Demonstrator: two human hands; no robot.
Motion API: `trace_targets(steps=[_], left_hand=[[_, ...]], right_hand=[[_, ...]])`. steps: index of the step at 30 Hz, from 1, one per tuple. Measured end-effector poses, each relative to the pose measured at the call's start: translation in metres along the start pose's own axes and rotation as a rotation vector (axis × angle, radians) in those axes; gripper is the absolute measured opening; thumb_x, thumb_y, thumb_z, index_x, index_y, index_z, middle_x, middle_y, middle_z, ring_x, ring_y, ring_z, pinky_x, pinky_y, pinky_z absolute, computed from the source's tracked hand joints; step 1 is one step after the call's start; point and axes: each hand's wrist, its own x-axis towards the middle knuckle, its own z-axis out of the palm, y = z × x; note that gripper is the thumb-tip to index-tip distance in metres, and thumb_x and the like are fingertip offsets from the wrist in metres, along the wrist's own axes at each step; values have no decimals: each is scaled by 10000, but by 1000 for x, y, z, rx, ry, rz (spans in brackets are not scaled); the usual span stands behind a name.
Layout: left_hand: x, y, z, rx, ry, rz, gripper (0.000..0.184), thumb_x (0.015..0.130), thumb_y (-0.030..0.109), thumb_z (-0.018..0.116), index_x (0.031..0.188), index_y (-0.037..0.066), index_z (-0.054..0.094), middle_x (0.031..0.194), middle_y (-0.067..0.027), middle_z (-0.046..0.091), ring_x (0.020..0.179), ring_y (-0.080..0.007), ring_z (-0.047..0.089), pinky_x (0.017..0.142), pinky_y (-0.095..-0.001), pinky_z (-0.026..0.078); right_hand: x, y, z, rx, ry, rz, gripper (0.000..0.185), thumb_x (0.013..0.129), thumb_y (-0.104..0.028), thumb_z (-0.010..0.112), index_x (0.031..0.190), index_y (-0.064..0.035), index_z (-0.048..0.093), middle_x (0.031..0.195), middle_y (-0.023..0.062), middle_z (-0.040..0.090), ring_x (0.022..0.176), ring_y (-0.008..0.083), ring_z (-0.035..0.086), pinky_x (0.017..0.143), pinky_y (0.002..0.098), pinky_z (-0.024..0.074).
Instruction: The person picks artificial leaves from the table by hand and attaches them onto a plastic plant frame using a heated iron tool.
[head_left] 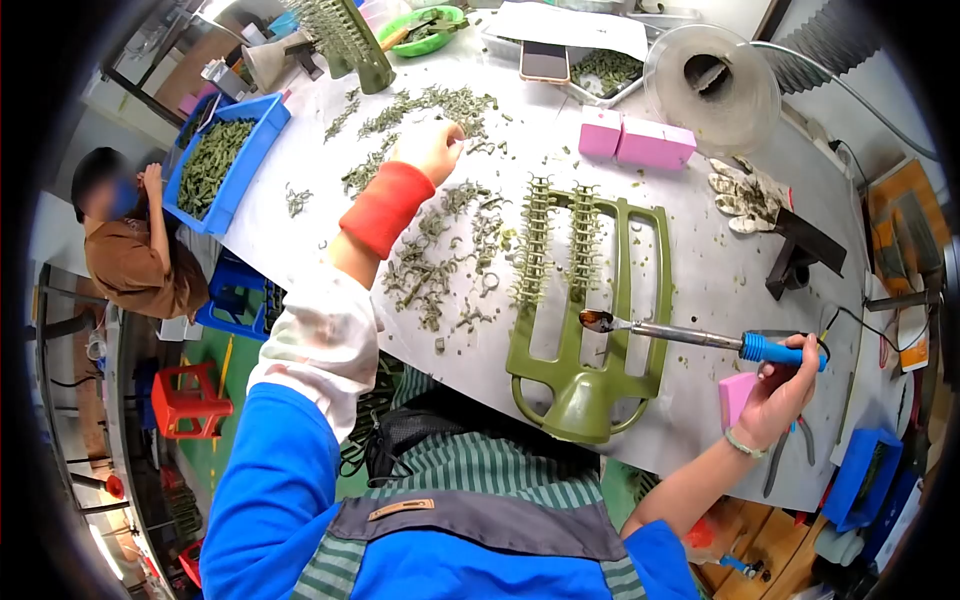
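My left hand (430, 150), below a red wristband, is over the scattered small green parts (440, 265) on the grey table; its fingers are curled, and what they hold, if anything, is too small to name. My right hand (782, 395) grips the blue handle of a soldering iron (700, 337). The iron points left, its dark tip over the lower part of a green frame (590, 395). This frame lies flat with its round base towards me. Two rows of small ring-like clips (535, 245) stand on its left and middle bars; its right bars are bare.
Pink blocks (655, 143), a stained glove (748, 195) and a black metal stand (805, 250) lie to the right. Pliers (777, 460) are near my right hand. At the back are a phone (544, 62) and green bowl (425, 30); left, a blue bin (228, 165) and another person (135, 235).
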Motion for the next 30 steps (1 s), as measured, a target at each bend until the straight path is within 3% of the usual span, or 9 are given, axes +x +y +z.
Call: trace_targets(steps=[3,9,13,15,19,20,24,27,30], left_hand=[[1,-20,29,67,73,38,188,816,122,574,967,95,682,957,-142,668,831,-273,639,787,-354,494],[12,-27,17,-120,-269,11,237,787,79,524,975,92,669,864,-135,656,821,-295,620,760,-377,486],[30,-24,25,-5,241,153,167,792,177,625,937,97,642,804,-122,636,828,-295,602,775,-379,478],[37,-16,38,155,402,-45,225,775,260,691,929,104,640,809,-123,634,879,-296,587,808,-391,468],[51,-27,44,-72,100,-210,197,747,281,733,831,113,672,1023,-124,577,1074,-313,503,954,-410,392],[51,-37,50,-54,225,-71,209,740,253,748,828,81,669,756,-80,626,726,-222,588,706,-339,484],[24,-31,8,-310,12,44,174,773,209,726,843,62,665,717,-23,613,691,-97,549,642,-264,462],[9,-31,-19,-263,-355,-75,266,803,316,704,907,72,683,722,-21,619,667,-108,558,618,-272,458],[23,-39,-13,-170,-125,-87,306,814,329,682,968,65,659,744,-50,625,694,-141,579,656,-297,474]], right_hand=[[-4,-7,6,-38,55,-26,269,894,-305,597,755,-77,562,694,-4,533,485,67,465,441,184,349],[1,-2,6,-10,87,-55,260,889,-298,601,772,-70,556,673,4,499,485,67,427,446,181,320],[1,-3,1,6,64,-37,252,889,-289,601,774,-70,556,670,9,508,489,67,414,454,189,321],[1,-2,1,0,68,-39,256,888,-293,601,772,-69,556,666,9,509,487,67,412,453,189,319],[-2,-6,8,-20,130,-20,270,888,-303,601,766,-67,555,653,6,506,488,67,406,457,188,316],[-1,-6,7,-20,134,-20,270,888,-303,601,766,-67,555,653,6,506,488,67,406,457,188,316],[1,-5,2,-9,112,-25,270,890,-300,597,766,-65,551,664,6,504,500,65,405,465,189,315],[1,-5,-1,-15,103,-38,268,896,-294,587,765,-64,548,669,8,500,504,62,404,465,191,315],[0,-6,2,-12,97,-46,268,903,-289,578,763,-62,544,668,10,495,503,61,402,460,194,313]])
